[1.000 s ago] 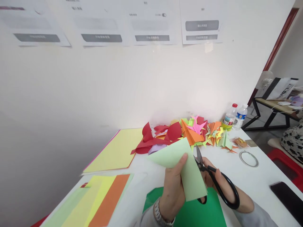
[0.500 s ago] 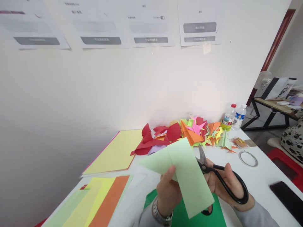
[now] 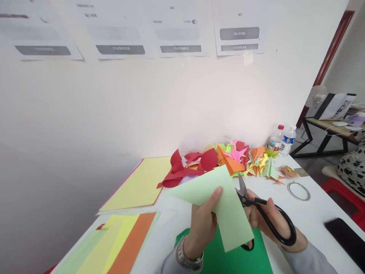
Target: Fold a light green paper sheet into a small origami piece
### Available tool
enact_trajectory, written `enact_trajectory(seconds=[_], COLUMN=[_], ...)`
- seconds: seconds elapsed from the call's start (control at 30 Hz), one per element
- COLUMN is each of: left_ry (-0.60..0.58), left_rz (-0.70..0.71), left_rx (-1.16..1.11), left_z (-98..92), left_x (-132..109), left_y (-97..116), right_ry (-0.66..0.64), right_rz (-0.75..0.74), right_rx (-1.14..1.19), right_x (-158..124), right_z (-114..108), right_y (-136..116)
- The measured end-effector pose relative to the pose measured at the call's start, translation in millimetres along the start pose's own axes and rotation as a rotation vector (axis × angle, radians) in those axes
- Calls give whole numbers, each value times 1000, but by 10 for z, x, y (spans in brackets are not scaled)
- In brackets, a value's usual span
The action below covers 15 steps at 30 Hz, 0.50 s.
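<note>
My left hand (image 3: 201, 224) pinches a folded sheet of pale green paper (image 3: 232, 215), its thumb lying on the front face. The paper is held up over the table, with one pointed end to the left and a broad strip hanging down to the right. In my right hand (image 3: 275, 222) is a pair of black-handled scissors (image 3: 251, 201), the fingers through the loops. Their blades stand apart and point upward, close by the paper's right edge. Beneath the hands lies a green sheet (image 3: 236, 258), partly covered by the paper and my wrist.
Coloured paper strips (image 3: 122, 243) and a large yellow sheet (image 3: 139, 182) lie to the left. Red paper cut-outs (image 3: 182, 171) and folded paper shapes (image 3: 234, 156) pile against the wall. Two bottles (image 3: 288, 140), a tape roll (image 3: 298, 190) and a black phone (image 3: 346, 241) are on the right.
My left thumb has slid up and right across the paper, and the left hand sits higher on it. The paper has shifted slightly. The scissors have barely moved.
</note>
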<state>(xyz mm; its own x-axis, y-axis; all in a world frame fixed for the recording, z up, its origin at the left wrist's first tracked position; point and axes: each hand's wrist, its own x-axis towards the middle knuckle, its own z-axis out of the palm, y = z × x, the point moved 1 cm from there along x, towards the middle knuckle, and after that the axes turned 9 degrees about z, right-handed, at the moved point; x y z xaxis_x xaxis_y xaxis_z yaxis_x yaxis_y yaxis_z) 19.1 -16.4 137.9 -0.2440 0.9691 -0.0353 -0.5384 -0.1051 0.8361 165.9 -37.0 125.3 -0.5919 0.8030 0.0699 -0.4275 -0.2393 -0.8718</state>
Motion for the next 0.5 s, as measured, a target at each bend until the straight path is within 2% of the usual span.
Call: enact_trajectory(seconds=[0.33,0.5], left_ry=[-4,53], left_rz=[119,72], left_rx=[104,68], left_z=[-117,-61], left_x=[45,31], left_y=[-127,-71], right_ry=[-48,-18], right_rz=[-4,-5], right_rx=[-27,-9], right_x=[11,16], right_z=[28,63], right_y=[-32,-54])
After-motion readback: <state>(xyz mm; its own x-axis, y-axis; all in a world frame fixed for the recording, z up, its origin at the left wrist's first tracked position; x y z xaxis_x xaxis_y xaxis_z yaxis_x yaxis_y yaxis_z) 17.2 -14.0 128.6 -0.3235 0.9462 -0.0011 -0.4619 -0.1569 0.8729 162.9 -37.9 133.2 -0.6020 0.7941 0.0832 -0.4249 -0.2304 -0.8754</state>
